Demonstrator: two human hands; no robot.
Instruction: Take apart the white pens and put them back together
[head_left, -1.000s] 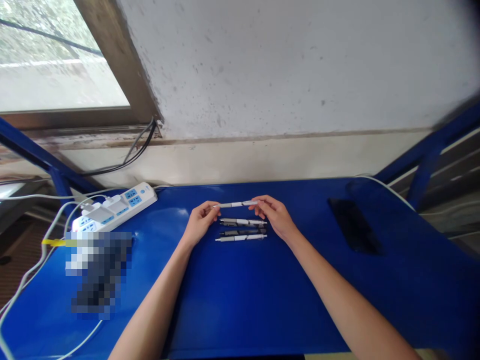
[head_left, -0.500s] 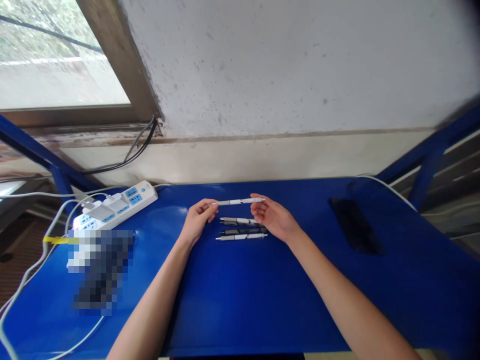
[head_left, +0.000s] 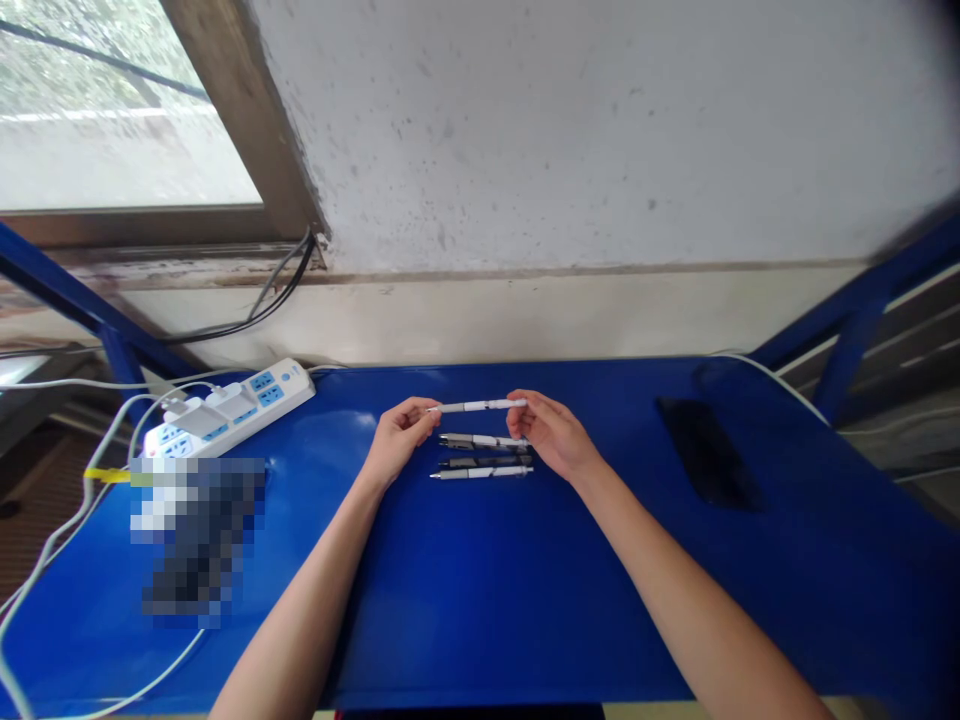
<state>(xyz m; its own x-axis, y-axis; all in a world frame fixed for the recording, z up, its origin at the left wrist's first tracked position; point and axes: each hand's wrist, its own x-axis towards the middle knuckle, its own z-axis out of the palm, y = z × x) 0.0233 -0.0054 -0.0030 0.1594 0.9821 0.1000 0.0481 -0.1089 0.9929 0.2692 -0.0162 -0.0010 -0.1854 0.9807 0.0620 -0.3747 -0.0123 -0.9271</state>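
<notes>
Blue, glossy tabletop [head_left: 480, 590] bears a dark object [head_left: 201, 550] obscured by pixelation. Left hand [head_left: 398, 440] pinches one end of a slim white-and-grey pen [head_left: 476, 406], which reaches the curled right hand [head_left: 553, 436]; whether that also pinches is unclear.

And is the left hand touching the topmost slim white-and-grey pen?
Touching: the head view shows the left hand pinching the pen at its grey end, with no gap visible there.
</notes>
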